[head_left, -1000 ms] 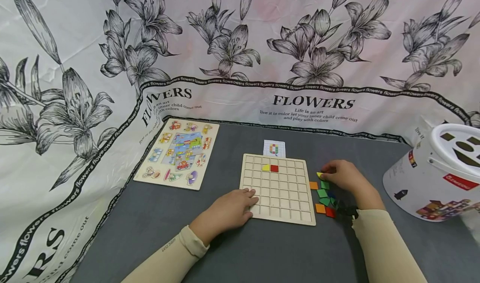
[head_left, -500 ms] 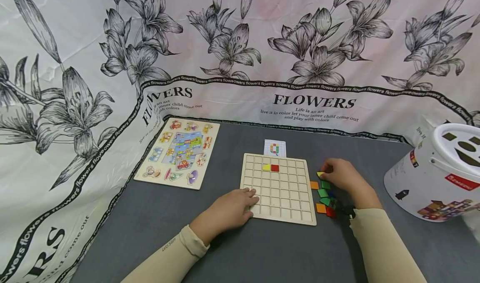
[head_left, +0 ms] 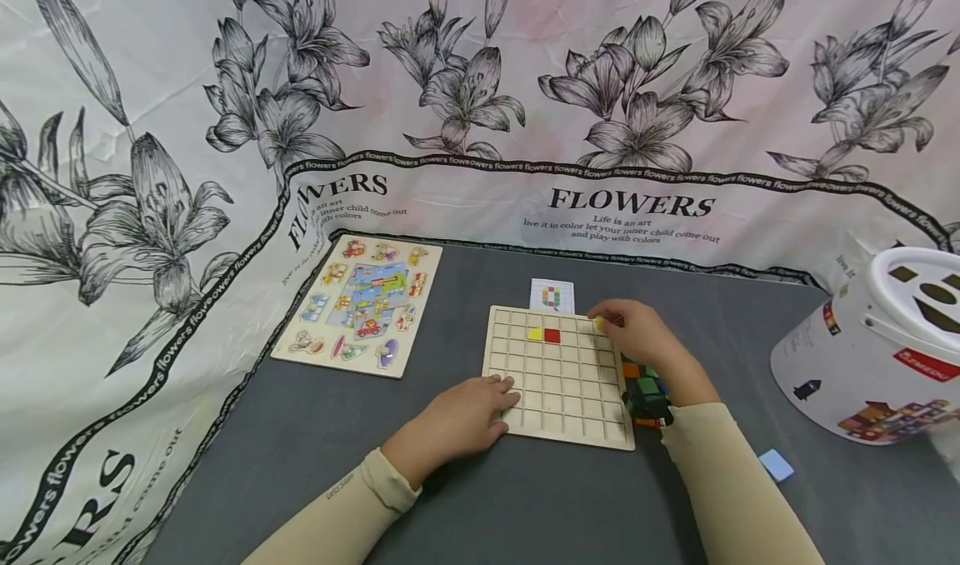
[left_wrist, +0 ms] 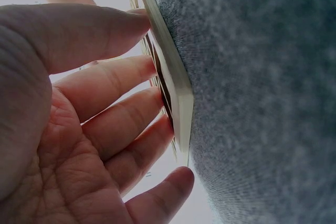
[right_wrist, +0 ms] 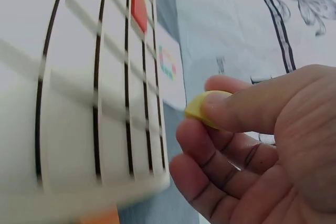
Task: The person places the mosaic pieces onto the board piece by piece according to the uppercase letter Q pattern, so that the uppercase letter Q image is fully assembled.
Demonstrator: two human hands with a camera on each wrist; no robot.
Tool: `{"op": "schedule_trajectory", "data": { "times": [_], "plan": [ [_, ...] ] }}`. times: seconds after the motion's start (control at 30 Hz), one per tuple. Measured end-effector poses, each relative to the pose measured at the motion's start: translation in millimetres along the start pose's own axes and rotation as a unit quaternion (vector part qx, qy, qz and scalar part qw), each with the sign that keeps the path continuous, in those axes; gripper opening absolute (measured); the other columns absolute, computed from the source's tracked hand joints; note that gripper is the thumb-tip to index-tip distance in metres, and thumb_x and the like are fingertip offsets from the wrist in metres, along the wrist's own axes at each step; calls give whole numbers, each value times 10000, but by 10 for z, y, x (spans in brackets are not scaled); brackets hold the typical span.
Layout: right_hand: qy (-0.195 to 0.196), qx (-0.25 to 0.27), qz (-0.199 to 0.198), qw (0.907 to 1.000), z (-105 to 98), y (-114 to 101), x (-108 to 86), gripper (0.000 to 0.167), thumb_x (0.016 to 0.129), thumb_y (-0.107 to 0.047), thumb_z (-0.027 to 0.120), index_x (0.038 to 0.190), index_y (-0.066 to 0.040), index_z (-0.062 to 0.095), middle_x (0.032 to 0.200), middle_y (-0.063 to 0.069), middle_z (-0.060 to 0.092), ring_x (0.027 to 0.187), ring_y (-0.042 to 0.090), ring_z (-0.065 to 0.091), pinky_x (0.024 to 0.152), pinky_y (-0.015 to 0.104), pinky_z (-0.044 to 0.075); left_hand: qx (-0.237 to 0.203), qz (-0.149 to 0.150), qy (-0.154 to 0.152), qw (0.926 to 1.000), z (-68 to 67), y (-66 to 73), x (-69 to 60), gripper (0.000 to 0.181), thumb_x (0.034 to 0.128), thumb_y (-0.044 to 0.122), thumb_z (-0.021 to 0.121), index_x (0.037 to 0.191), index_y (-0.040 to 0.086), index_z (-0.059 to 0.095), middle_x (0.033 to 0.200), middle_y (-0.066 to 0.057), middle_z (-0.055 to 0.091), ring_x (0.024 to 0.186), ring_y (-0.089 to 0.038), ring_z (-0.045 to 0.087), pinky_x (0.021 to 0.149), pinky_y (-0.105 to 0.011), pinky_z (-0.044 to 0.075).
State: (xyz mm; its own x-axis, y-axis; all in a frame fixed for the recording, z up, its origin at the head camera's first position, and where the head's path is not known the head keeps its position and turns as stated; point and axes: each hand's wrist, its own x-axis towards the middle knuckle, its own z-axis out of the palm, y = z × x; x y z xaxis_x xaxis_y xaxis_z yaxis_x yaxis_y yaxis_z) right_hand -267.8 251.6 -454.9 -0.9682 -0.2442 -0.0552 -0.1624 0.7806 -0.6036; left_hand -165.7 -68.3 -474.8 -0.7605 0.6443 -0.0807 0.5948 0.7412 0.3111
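Observation:
A wooden grid board (head_left: 558, 390) lies on the dark table. In its upper rows sit a yellow tile (head_left: 535, 334) and, right beside it, a red tile (head_left: 552, 336). My left hand (head_left: 461, 415) rests on the board's left edge; in the left wrist view its extended fingers (left_wrist: 126, 72) touch the frame. Above the board's top right corner my right hand (head_left: 641, 336) pinches another yellow tile (right_wrist: 202, 109) between thumb and fingers. Part of that tile is covered by the thumb. A small pattern card (head_left: 552, 296) lies against the board's far edge.
Green and orange tiles (head_left: 632, 371) lie right of the board, partly hidden by the right wrist. A light blue tile (head_left: 776, 465) is farther right. A white bucket (head_left: 847, 365) with a shape-hole lid stands at the right, a picture puzzle board (head_left: 360, 307) at the left.
My right hand has moved left from the loose tiles to the board's upper right corner, carrying the yellow tile. A light blue tile now shows by the right sleeve. My left hand stays put.

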Motion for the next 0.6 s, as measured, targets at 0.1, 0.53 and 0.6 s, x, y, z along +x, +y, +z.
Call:
{"op": "schedule_trajectory", "data": {
  "times": [0.1,0.53,0.6],
  "plan": [
    [34,184,-19,9998,85,-59,80,251,1103,-118,627,1323,-52,729,1291,217,687,1094,360,657,793,407,569,11,20,4,10000,-5,1,0,472,1053,203,734,1516,138,672,1624,-75,591,1538,-260,534,1277,-418,468],
    [300,383,483,9976,339,-153,260,133,1066,-155,692,1134,-44,716,1061,146,708,900,268,641,747,372,537,15,-32,-46,10000,-21,23,-12,484,1061,216,728,1532,136,655,1640,-71,573,1552,-251,518,1285,-410,458],
    [276,511,589,9966,369,-160,257,132,1062,-157,701,1113,-36,711,1020,139,711,859,237,670,721,343,564,0,-60,-61,10000,-23,23,-10,485,1061,216,727,1534,137,654,1641,-70,571,1554,-249,515,1287,-409,456]
  ]
}}
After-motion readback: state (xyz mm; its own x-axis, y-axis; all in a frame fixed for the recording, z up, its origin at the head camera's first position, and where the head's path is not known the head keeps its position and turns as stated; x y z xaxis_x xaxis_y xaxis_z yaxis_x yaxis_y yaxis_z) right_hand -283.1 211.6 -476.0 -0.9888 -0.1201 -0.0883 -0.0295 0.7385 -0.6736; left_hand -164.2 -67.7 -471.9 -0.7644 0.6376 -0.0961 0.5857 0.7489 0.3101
